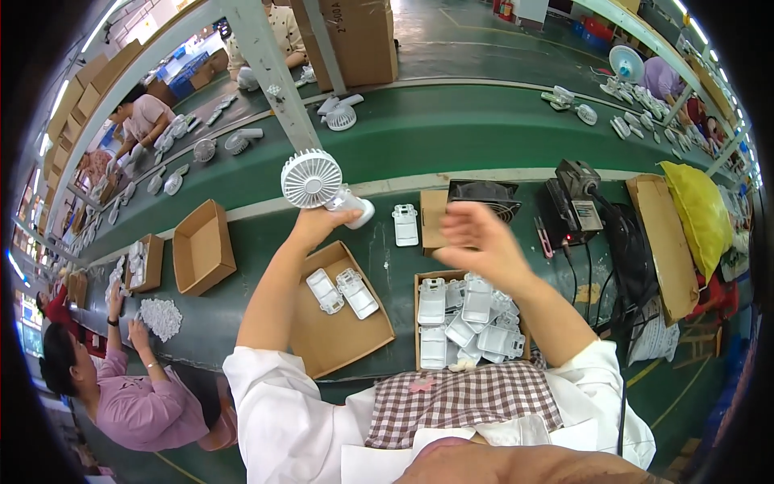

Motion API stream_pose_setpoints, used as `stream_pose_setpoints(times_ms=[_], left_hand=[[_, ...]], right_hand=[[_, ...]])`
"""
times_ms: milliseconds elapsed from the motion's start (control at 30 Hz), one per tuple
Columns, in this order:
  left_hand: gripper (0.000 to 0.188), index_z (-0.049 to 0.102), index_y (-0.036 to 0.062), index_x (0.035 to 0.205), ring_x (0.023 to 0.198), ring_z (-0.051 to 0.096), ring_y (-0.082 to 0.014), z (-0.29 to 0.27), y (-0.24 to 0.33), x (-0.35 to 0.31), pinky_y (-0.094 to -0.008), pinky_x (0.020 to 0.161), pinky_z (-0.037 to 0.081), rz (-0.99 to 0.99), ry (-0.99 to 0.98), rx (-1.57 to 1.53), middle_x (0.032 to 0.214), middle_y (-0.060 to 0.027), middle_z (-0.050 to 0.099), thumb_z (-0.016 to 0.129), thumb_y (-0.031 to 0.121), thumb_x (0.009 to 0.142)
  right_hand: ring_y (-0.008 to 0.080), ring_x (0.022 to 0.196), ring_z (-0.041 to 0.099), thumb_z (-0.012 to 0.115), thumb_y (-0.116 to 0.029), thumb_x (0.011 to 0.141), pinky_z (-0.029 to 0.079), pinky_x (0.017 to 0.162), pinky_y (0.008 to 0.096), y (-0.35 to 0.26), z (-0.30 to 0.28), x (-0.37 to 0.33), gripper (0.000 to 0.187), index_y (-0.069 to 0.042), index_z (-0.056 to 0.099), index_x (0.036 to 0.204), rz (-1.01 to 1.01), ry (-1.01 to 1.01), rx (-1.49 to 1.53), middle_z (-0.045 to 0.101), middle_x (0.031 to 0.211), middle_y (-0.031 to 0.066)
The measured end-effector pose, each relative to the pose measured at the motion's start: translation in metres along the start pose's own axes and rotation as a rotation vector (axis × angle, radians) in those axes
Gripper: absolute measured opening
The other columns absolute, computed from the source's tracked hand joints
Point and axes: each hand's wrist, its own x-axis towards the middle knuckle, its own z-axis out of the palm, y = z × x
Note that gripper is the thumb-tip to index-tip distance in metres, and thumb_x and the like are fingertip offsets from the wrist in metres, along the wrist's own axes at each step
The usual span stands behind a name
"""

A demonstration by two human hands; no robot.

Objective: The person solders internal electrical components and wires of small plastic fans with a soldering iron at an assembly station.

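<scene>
My left hand (319, 226) is closed round the handle of a white handheld fan (312, 179), holding it up at the far side of the bench with its round grille upward. My right hand (488, 248) is slightly blurred, its fingers apart and nothing visible in them. It hovers above a cardboard box full of white plastic housings (476, 300). A single white housing (405, 225) lies on the bench between my hands. Below my left forearm, a shallow cardboard tray (343, 355) holds two more housings (357, 294).
Behind my right hand stands a square black fan (484, 192). Right of it are pink-handled tweezers (543, 237), a black bench unit (574, 211) with cables, and a yellow bag (695, 218). An empty carton (203, 248) sits left. Beyond runs a green conveyor (451, 133); co-workers sit around.
</scene>
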Motion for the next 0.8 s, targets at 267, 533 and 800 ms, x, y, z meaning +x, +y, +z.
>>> stream_pose_setpoints(times_ms=[267, 533, 800], left_hand=[[0.038, 0.063, 0.0044, 0.107, 0.092, 0.061, -0.0134, 0.022, 0.092, -0.067, -0.0287, 0.081, 0.050, -0.067, -0.196, -0.117, 0.100, -0.0043, 0.065, 0.078, 0.009, 0.072], [0.038, 0.065, 0.0021, 0.104, 0.093, 0.062, -0.0150, -0.009, 0.094, -0.085, -0.0294, 0.085, 0.050, 0.059, -0.003, -0.053, 0.100, -0.0068, 0.067, 0.079, 0.007, 0.069], [0.040, 0.065, 0.0051, 0.102, 0.091, 0.061, -0.0128, -0.033, 0.062, -0.091, -0.0281, 0.084, 0.049, 0.030, 0.044, -0.121, 0.097, -0.0041, 0.067, 0.083, 0.013, 0.068]], right_hand=[[0.0258, 0.102, 0.055, 0.079, -0.027, 0.070, 0.045, 0.086, 0.0350, 0.025, 0.071, 0.077, 0.048, 0.000, 0.061, 0.105, -0.085, -0.316, -0.140, 0.058, 0.105, 0.0155], [0.0235, 0.100, 0.054, 0.079, -0.028, 0.073, 0.045, 0.087, 0.0326, 0.017, 0.106, 0.094, 0.046, -0.001, 0.060, 0.104, -0.350, -0.254, -0.255, 0.055, 0.106, 0.0106], [0.0280, 0.096, 0.056, 0.076, -0.015, 0.066, 0.046, 0.083, 0.0331, -0.009, 0.123, 0.127, 0.040, -0.002, 0.062, 0.100, -0.190, -0.542, -0.444, 0.058, 0.101, 0.0141]])
